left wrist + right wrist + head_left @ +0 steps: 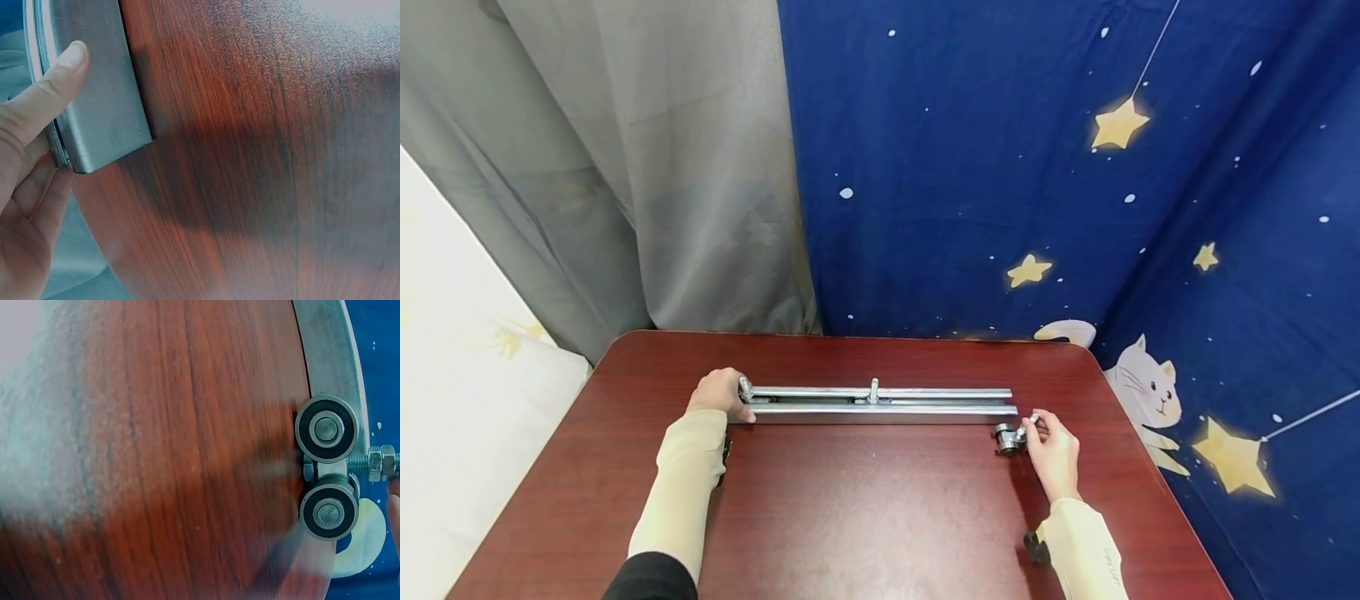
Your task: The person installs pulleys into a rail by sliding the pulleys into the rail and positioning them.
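Observation:
A metal channel rail [947,410] with a slot along its top lies across the table. My left hand [718,393] grips its left end; in the left wrist view the thumb lies against the rail's side wall [103,106]. One upright bolt [874,390] stands in the slot near the middle, another [745,388] at the left end by my hand. Just off the rail's right end, my right hand [1054,454] pinches the bolt of a roller trolley [1007,439]. Black-and-steel wheels [327,429] and nuts [381,464] on its threaded bolt show in the right wrist view.
The reddish-brown wooden table [872,508] has rounded far corners. Behind it hang a grey curtain [715,167] and a blue curtain [940,167] with stars and a cat. White cloth [467,400] is at the left.

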### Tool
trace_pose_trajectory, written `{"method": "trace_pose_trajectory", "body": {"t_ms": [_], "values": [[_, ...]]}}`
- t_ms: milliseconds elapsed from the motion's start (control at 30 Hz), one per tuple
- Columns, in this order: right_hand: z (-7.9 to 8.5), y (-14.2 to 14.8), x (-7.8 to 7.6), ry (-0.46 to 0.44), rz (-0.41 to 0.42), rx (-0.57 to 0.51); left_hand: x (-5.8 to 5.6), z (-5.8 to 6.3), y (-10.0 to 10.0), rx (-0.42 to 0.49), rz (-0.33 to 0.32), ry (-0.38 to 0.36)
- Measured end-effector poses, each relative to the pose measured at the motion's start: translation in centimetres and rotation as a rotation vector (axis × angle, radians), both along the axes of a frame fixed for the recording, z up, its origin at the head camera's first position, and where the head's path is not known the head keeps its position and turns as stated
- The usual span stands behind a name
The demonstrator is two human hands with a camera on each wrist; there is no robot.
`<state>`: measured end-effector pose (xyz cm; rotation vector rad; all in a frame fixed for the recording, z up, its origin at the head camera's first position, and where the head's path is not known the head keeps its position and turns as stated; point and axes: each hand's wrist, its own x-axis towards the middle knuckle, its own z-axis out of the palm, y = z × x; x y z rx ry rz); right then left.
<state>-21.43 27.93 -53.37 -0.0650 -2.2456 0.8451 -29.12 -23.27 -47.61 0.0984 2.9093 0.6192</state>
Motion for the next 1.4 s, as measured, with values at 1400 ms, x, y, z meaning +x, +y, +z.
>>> {"method": "trace_pose_trajectory", "body": {"t_ms": [1400], "values": [[2.1, 3.6, -2.3, -0.033, -0.112, 0.087, -0.9, -0.8, -0.5, -0.011, 0.004, -0.006]]}}
